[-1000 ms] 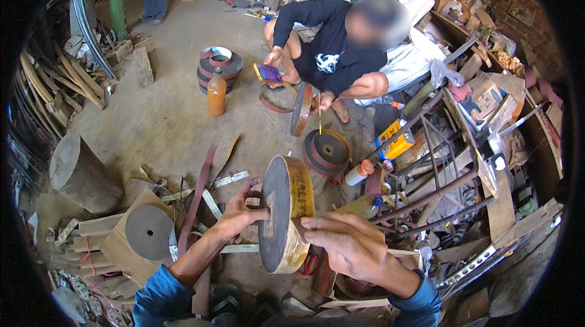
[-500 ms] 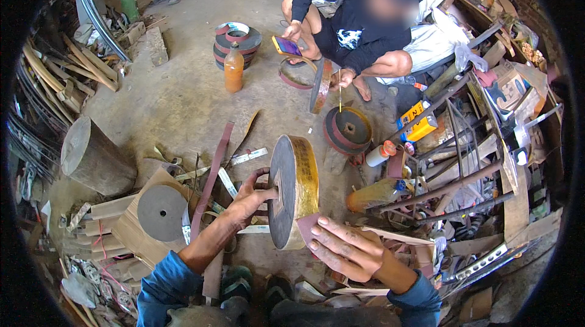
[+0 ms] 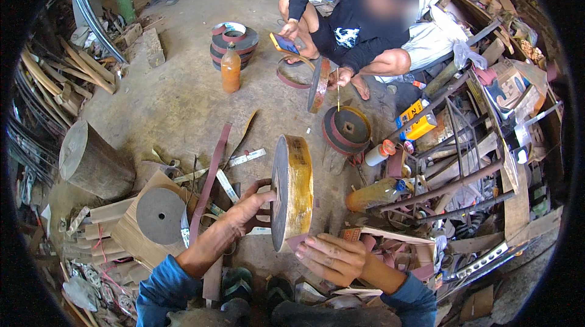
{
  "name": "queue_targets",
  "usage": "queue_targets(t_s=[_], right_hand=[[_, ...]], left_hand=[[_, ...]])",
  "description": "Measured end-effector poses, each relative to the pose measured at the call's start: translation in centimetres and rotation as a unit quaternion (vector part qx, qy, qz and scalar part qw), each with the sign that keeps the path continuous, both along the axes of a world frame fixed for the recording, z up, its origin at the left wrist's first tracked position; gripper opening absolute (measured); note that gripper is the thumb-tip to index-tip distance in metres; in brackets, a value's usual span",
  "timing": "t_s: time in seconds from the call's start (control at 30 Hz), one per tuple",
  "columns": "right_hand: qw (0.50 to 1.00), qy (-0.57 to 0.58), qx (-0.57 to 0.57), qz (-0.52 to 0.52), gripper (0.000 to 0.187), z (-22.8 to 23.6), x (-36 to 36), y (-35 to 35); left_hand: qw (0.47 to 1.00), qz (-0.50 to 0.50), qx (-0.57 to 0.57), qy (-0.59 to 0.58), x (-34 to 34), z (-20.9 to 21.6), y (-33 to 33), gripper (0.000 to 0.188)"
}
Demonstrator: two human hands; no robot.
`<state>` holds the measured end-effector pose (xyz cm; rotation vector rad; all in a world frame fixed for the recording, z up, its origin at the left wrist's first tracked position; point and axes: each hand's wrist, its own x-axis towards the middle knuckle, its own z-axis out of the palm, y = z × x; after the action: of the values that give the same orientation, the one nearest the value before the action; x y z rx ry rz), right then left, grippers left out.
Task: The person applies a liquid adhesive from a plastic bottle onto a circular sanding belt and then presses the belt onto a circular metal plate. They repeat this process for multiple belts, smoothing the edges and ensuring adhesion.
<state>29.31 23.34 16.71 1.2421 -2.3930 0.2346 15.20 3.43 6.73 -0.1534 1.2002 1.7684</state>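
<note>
I hold a thick round wheel (image 3: 291, 190) upright on edge; its rim is coated yellow-brown and its flat face is grey. My left hand (image 3: 247, 211) presses against the grey face at its centre. My right hand (image 3: 332, 257) sits at the wheel's lower right rim, fingers on a dark reddish strip (image 3: 300, 241) lying against the rim. Both blue sleeves come up from the lower edge.
A person (image 3: 359, 22) squats at the back with a phone (image 3: 285, 43) and a thin stick over a stack of discs (image 3: 346, 129). An orange bottle (image 3: 230, 70), a grey disc on a wooden block (image 3: 159, 216), a wooden stump (image 3: 91, 162), and metal scrap (image 3: 463, 162) at right.
The view has shifted forward and down. The wheel has turned a little, showing more of its yellow rim. My right hand has slid lower on the rim with the reddish strip.
</note>
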Motion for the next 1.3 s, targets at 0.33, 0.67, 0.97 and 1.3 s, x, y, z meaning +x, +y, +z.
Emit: queue_targets(t_s=[0.33,0.67,0.97,1.3], right_hand=[[0.92,-0.098,-0.296,-0.238,0.013,7.6,-2.6,-0.6],[0.906,-0.238,-0.284,-0.204,0.019,8.0,-9.4,-0.1],[0.97,-0.064,-0.194,-0.13,0.03,6.9,-5.4,-0.9],[0.971,-0.052,-0.198,-0.125,0.036,6.7,-2.0,-1.9]], left_hand=[[0.999,-0.037,0.032,0.023,1.0,-0.3,0.3,0.084],[0.998,-0.054,0.017,0.015,1.2,-0.5,0.7,0.084],[0.999,-0.043,0.023,0.022,0.8,-1.3,1.1,0.09],[0.999,0.003,0.033,0.013,0.5,-1.1,0.8,0.087]])
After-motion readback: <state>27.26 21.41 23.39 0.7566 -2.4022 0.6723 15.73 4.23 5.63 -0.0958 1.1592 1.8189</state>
